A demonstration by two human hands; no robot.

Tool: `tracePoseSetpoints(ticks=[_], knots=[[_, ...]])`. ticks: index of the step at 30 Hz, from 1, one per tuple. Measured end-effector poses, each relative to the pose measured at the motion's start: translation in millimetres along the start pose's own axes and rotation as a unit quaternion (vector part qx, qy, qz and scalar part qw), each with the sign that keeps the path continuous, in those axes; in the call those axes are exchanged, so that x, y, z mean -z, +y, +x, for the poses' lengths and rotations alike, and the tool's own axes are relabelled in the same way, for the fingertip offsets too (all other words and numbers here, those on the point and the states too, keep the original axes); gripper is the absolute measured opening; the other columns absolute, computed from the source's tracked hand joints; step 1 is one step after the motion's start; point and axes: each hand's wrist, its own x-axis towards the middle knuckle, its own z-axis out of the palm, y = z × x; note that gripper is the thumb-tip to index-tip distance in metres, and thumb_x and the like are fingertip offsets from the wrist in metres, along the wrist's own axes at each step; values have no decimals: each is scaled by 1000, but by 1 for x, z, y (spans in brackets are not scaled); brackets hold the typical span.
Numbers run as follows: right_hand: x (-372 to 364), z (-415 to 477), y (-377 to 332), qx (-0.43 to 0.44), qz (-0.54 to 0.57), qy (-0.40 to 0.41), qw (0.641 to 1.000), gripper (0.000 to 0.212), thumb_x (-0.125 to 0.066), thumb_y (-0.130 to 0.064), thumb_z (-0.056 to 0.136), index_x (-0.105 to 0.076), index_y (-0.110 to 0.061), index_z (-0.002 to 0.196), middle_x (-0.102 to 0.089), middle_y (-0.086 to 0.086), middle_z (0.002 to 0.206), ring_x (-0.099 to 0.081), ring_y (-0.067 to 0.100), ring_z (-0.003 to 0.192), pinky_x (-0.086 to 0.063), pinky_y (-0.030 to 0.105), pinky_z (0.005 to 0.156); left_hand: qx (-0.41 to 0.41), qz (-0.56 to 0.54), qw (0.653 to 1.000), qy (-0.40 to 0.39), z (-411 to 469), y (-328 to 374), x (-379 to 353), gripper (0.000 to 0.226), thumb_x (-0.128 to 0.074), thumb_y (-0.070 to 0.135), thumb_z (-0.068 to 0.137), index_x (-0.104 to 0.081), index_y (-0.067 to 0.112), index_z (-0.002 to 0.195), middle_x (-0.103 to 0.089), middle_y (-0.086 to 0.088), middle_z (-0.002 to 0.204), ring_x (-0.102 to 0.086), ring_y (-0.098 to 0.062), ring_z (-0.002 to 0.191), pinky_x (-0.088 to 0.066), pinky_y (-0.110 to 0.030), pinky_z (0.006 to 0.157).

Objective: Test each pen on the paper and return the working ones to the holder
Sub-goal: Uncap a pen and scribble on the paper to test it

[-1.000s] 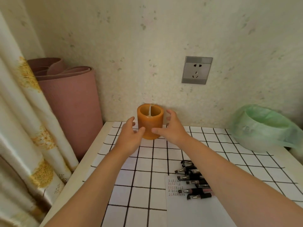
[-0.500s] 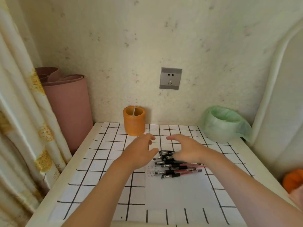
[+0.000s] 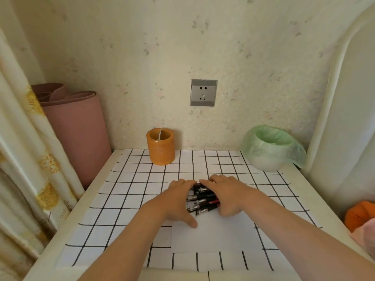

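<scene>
Several black and red pens (image 3: pixel 203 201) lie in a pile on the top edge of a white sheet of paper (image 3: pixel 213 236), on the grid-patterned table. My left hand (image 3: pixel 178 201) lies over the pile's left ends, fingers fairly straight and thumb spread onto the paper. On the right ends of the pens rests my right hand (image 3: pixel 225 195), palm down. The two hands flank the pile, and neither plainly grips a pen. The orange cylindrical holder (image 3: pixel 160 147) stands upright at the back of the table, apart from both hands.
A white bin lined with a green plastic bag (image 3: pixel 269 151) stands at the back right. A rolled pink mat (image 3: pixel 75 126) and a curtain (image 3: pixel 24 138) are on the left. A wall socket (image 3: pixel 203 92) is behind, and an orange object (image 3: pixel 359 216) sits at the right edge.
Both hands drew back from the orange holder and came down onto the pen pile. The camera pulled back and tilted, so more of the table shows.
</scene>
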Motion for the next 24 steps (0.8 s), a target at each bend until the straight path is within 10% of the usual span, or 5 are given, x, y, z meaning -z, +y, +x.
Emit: tracePoseSetpoints(ticks=[24], knots=[[13,28,-4,-16,-10,88,996,26,-64,-24,84,-57,-19,108,-63,2,103,-61,24,93,-39,29,66,-18,-18,997,78,-9,-18,16,120,-84,50,71,-3,30,158,-5,11,162,-6,-12,148,-26,-37,118]])
